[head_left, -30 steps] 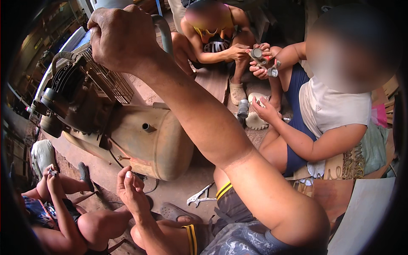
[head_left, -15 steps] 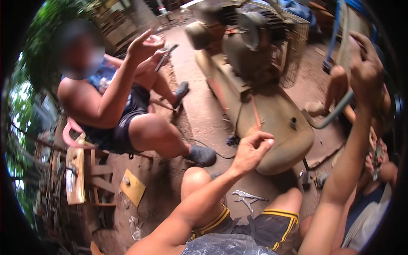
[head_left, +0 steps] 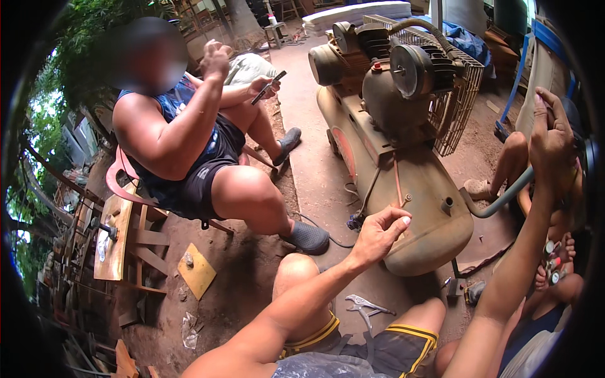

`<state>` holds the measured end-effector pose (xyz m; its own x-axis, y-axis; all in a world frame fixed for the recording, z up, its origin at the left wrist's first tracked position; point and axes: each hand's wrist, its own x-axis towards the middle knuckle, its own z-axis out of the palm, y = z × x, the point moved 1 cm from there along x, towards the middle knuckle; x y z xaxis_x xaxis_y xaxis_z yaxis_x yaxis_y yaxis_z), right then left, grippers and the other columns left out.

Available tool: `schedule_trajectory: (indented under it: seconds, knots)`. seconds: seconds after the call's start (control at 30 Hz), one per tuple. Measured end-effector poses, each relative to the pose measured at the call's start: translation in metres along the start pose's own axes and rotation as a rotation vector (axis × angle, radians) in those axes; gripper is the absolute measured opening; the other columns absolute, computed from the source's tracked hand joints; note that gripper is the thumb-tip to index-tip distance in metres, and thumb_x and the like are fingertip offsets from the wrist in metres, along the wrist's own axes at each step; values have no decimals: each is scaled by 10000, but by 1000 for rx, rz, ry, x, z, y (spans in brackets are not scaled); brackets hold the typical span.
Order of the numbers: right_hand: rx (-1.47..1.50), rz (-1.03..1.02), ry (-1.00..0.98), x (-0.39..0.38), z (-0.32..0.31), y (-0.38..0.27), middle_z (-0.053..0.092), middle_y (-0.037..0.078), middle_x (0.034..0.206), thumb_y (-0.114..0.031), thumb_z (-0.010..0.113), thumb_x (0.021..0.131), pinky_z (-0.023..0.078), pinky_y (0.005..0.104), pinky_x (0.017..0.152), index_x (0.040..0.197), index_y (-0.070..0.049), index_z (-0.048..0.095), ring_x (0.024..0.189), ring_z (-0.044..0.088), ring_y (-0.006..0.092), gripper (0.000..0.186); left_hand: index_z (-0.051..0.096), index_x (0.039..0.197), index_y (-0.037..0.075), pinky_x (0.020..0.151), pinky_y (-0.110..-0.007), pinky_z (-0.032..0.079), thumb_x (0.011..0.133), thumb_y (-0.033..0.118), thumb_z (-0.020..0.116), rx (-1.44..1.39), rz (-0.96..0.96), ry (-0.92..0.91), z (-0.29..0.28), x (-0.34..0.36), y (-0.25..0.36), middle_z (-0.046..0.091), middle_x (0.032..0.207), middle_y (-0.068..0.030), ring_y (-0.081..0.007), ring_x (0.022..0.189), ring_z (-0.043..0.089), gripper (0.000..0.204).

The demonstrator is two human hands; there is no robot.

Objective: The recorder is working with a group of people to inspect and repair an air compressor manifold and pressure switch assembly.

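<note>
Hanging over the near end of a brown, rust-stained cylindrical metal compressor tank (head_left: 435,236), the left hand (head_left: 381,236) is narrow, thumb close to forefinger; whether anything small sits between them I cannot tell. The tank lies on the ground ahead of the person. The right hand (head_left: 548,135) is raised with bent fingers near a curved grey-green tube (head_left: 507,203); its grip cannot be made out.

A careless sideways swing of the left hand could knock the small brass-coloured fitting (head_left: 408,198) or bend the thin copper-coloured pipe (head_left: 397,179) just beyond it. The short dark upright pipe stub (head_left: 448,203) seems uncovered, so grit or a loose part might drop in. A shifting foot could kick the silver metal locking pliers (head_left: 365,305) on the floor, or snag the thin black cable (head_left: 324,236).

As for containers, the tank's walls hide its contents. A crumpled clear plastic bag (head_left: 190,331) lies on the ground, its contents too indistinct to name. Another clear plastic wrapping (head_left: 102,244) rests on a pale wooden table (head_left: 120,264), beside a dark metal piece (head_left: 104,227).
</note>
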<state>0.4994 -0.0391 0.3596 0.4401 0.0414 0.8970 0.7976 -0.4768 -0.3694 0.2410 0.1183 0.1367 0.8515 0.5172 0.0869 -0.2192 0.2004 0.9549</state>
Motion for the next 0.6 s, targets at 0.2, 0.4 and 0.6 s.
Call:
schedule_trajectory:
  seconds: [0.2, 0.4, 0.6]
  knots:
    - [119, 6, -31, -1, -4, -7, 735, 106, 949, -270, 604, 983, 524, 297, 743, 1144, -192, 735, 845, 694, 183, 222, 684, 1032, 7, 625, -210, 398, 995, 204, 667, 0, -7, 28, 0, 2, 2, 537, 775, 75, -23, 714, 469, 201]
    - [165, -93, 46, -2, -1, -10, 768, 70, 927, -203, 660, 957, 539, 272, 732, 1085, -156, 752, 849, 729, 139, 165, 688, 1069, 12, 560, -194, 359, 998, 191, 666, -21, -42, 27, 2, 2, 1, 567, 790, 74, -1, 645, 425, 194]
    - [154, -85, 43, 0, 0, -7, 770, 90, 974, -234, 666, 960, 540, 291, 763, 1096, -138, 750, 890, 739, 175, 186, 676, 1054, -8, 566, -203, 389, 994, 178, 666, 165, 144, 35, 8, -3, -4, 585, 774, 66, -10, 673, 481, 196]
